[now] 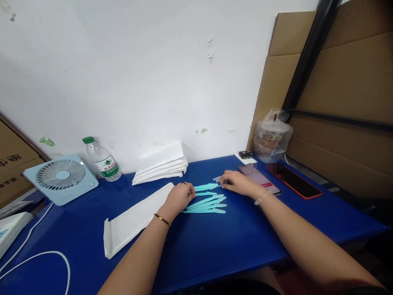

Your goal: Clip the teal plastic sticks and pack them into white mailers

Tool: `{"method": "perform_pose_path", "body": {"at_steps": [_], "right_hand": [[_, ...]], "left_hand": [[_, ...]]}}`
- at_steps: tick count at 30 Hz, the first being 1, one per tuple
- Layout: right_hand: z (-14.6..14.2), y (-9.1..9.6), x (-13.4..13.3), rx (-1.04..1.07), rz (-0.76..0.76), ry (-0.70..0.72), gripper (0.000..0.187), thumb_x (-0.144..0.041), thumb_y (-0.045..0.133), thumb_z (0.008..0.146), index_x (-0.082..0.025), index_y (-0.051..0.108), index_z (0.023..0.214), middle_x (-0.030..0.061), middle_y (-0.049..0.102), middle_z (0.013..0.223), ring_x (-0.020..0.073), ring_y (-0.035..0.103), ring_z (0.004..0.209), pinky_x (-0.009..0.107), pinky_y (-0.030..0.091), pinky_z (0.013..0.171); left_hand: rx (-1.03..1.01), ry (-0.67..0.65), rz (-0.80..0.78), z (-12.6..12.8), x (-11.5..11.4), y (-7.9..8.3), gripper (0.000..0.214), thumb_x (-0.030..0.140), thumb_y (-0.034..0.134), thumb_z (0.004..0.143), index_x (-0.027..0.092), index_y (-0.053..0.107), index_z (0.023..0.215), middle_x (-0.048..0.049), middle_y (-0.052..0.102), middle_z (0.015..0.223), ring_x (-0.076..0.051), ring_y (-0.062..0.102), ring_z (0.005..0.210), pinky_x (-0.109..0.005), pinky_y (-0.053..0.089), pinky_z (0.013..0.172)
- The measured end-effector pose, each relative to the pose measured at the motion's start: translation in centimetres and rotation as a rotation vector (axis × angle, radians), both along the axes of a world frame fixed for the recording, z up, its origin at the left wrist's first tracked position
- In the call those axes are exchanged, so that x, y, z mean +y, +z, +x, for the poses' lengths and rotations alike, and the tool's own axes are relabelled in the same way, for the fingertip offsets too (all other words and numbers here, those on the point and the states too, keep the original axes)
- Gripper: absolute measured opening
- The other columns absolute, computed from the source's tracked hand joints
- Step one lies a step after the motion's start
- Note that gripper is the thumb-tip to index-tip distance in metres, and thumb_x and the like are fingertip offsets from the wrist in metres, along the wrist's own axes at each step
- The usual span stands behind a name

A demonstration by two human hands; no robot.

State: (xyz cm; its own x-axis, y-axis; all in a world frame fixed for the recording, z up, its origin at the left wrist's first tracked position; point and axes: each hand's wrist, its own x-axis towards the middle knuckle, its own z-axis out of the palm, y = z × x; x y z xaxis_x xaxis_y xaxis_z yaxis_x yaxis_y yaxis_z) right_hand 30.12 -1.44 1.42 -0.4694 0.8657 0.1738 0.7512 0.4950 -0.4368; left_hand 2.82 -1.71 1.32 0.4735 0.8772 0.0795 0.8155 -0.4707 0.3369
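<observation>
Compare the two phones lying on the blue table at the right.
The lit phone shows a pale pinkish screen; the red-edged phone has a dark screen. The lit phone lies close beside the right hand; the red-edged phone lies further right, apart from it. Both lie flat, face up, on the blue table, angled alike.

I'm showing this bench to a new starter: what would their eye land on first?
The spread of turquoise sticks on the blue table, at centre, with the left hand on their left ends and the right hand at the upper right tips. Next, the white mailer lying left of them.
</observation>
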Motion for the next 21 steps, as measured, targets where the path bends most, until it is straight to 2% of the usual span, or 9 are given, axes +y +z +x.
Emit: {"method": "perform_pose_path", "body": {"at_steps": [4, 9, 15, 21], "right_hand": [[-0.4, 0.1, -0.1, 0.063, -0.001, 0.008, 0.017, -0.029, 0.052, 0.085, -0.018, 0.064, 0.081, 0.006, 0.063, 0.087, 0.0169, 0.057, 0.075, 0.029, 0.043, 0.068], [-0.6, 0.5, -0.5, 0.25, -0.163, 0.042, 0.026, -0.041, 0.052, 0.085, -0.02, 0.067, 0.088, 0.0049, 0.068, 0.088, 0.0173, 0.059, 0.073, 0.029, 0.046, 0.065], [-1.3, 0.8, -0.9, 0.285, -0.166, 0.054, 0.03, -0.045, 0.057, 0.081, -0.018, 0.07, 0.086, 0.0062, 0.069, 0.085, 0.0178, 0.06, 0.075, 0.028, 0.046, 0.066], [-2.5, 1.0, -1.6, 0.287, -0.187, 0.113, 0.03, -0.044, 0.057, 0.082, -0.017, 0.069, 0.085, 0.005, 0.067, 0.081, 0.015, 0.058, 0.067, 0.026, 0.043, 0.06]], "left_hand": [[-0.047, 0.003, 0.007, -0.2, 0.3, -0.2, 0.006, 0.025, 0.058, 0.079, 0.021, 0.06, 0.077, -0.0013, 0.063, 0.079, -0.016, 0.056, 0.075, -0.025, 0.036, 0.061], [-0.109, 0.032, -0.015, -0.4, 0.3, 0.1, 0.007, 0.026, 0.055, 0.079, 0.021, 0.06, 0.08, -0.0011, 0.063, 0.08, -0.016, 0.057, 0.074, -0.025, 0.036, 0.061], [-0.136, 0.038, -0.045, -0.2, 0.1, 0.5, 0.009, 0.028, 0.055, 0.079, 0.021, 0.061, 0.08, -0.0006, 0.063, 0.079, -0.015, 0.057, 0.072, -0.025, 0.036, 0.059], [-0.154, -0.042, -0.079, 0.3, -0.3, 0.2, 0.014, 0.033, 0.055, 0.08, 0.021, 0.061, 0.08, 0.0002, 0.064, 0.078, -0.014, 0.057, 0.071, -0.024, 0.036, 0.058]]}}
